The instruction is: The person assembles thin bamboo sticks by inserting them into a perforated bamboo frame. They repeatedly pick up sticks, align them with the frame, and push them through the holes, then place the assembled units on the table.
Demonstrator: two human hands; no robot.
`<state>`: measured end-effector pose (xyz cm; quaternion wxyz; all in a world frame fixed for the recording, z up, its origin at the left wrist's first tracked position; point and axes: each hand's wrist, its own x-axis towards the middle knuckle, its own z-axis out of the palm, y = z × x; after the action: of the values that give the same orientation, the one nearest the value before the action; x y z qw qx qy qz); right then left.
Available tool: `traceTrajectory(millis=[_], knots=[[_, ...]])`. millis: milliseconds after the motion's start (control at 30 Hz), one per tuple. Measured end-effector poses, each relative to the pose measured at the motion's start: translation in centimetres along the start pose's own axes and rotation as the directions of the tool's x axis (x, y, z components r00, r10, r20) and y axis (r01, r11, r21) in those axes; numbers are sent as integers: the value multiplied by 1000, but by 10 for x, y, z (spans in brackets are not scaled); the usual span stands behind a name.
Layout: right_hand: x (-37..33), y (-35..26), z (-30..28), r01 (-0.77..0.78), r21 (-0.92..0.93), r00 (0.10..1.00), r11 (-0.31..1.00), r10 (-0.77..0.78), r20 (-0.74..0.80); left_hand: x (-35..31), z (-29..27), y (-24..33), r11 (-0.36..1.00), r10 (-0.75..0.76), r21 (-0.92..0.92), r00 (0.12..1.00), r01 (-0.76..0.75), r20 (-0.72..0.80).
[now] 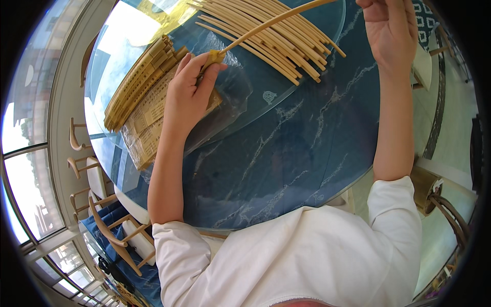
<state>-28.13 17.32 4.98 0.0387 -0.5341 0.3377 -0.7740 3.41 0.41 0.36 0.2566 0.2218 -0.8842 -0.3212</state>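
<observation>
the left hand (188,92) pinches a yellow pad (215,56) on one bamboo strip (271,21) while the right hand (391,30) grips its far end, seemingly mid-wipe, with the strip pile (276,43) lying just beyond on the blue table (307,153).

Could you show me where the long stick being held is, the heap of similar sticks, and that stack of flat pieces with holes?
Long stick (266,24), head view: middle of its shaft.
Heap of sticks (279,48), head view: centre of the pile.
Stack of flat pieces (137,82), head view: middle of its top edge.
</observation>
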Motion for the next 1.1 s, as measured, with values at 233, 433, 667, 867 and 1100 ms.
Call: traceTrajectory(millis=[233, 433, 667, 867, 1100], knots=[[-2, -2, -1, -56, -8, 997, 998, 57, 54, 2, -2, 2, 999, 33, 30, 999, -34, 23], [2, -6, -10, -18, -48, 999, 999, 20, 39, 0, 0, 9, 996, -85, -27, 996, 85, -8], [3, -12, -6, -18, -25, 1000, 1000, 18, -12, 1, 3, 7, 994, -107, -40, 994, 106, -27], [2, 13, -18, -59, 130, 998, 990, 60, -5, -2, 0, 6, 993, -113, -50, 993, 111, -25], [-2, -8, 6, 23, -74, 1000, 997, -23, -7, -2, 2, 3, 986, -123, -112, 992, 120, -20]])
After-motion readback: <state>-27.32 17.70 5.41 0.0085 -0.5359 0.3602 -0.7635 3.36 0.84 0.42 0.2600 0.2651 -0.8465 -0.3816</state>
